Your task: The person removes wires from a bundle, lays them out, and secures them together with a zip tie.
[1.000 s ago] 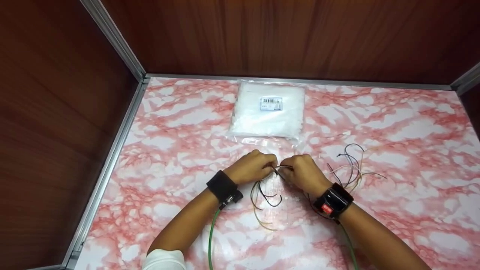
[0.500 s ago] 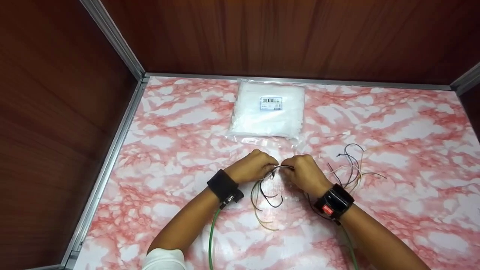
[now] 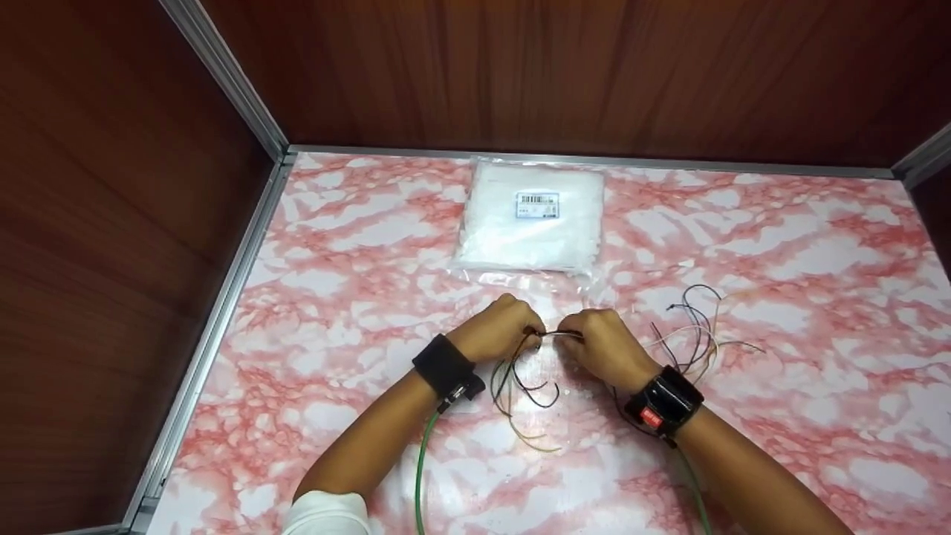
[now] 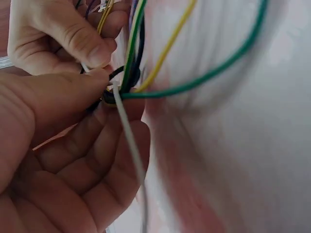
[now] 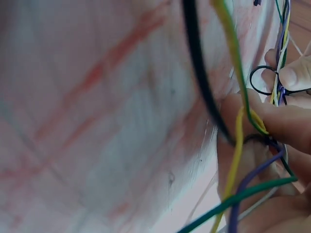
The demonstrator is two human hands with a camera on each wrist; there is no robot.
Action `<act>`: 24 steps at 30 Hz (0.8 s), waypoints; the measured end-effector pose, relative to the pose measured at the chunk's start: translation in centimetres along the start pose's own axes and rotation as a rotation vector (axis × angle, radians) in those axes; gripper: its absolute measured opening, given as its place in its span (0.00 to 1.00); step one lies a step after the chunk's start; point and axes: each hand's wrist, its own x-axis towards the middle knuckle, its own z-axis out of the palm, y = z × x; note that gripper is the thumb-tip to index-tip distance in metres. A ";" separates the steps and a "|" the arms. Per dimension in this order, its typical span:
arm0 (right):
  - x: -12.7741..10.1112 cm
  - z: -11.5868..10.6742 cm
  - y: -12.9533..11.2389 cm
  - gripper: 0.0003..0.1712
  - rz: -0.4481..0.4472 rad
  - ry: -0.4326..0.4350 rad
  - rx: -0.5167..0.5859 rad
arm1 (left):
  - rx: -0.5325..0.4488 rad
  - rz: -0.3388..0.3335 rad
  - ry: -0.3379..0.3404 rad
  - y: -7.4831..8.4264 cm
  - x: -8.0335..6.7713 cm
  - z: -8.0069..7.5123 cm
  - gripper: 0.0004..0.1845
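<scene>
Both hands hold a bundle of thin coloured wires [image 3: 559, 334] stretched between them over the table. My left hand [image 3: 499, 328] pinches the bundle between thumb and curled fingers. From its grip, white [image 4: 130, 141], green [image 4: 214, 75] and yellow wires fan out in the left wrist view. Close by, my right hand [image 3: 605, 348] grips the bundle too, with green, yellow and purple wires [image 5: 252, 172] bending out past its fingers. A black loop [image 5: 253, 77] stands out from the bundle at the left fingertips in the right wrist view.
A clear plastic bag [image 3: 531, 238] of white contents with a barcode label lies beyond the hands. Loose wire ends spread on the table [image 3: 802, 371] to the right. Green cables [image 3: 421, 468] trail from the wristbands. Dark wood-look panels [image 3: 557, 74] border the back and left.
My right hand has shifted slightly right. The dark wire that crossed between the hands has gone down beside the left fingers, and the stretch between the hands looks straighter. Hanging ends swayed a little.
</scene>
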 end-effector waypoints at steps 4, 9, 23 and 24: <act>-0.3 -0.2 0.2 0.06 0.019 -0.058 -0.012 | 0.010 -0.022 -0.034 -0.2 -0.3 -0.5 0.04; -1.0 -0.9 1.0 0.07 0.056 -0.093 -0.011 | -0.044 0.059 -0.009 -0.7 -0.6 -1.1 0.05; -1.9 -1.5 1.6 0.12 0.017 -0.060 -0.047 | -0.107 -0.020 -0.061 -0.4 -0.4 -1.1 0.05; -1.9 -1.6 1.6 0.12 0.025 -0.059 -0.046 | -0.102 -0.030 -0.058 -0.4 -0.4 -1.1 0.05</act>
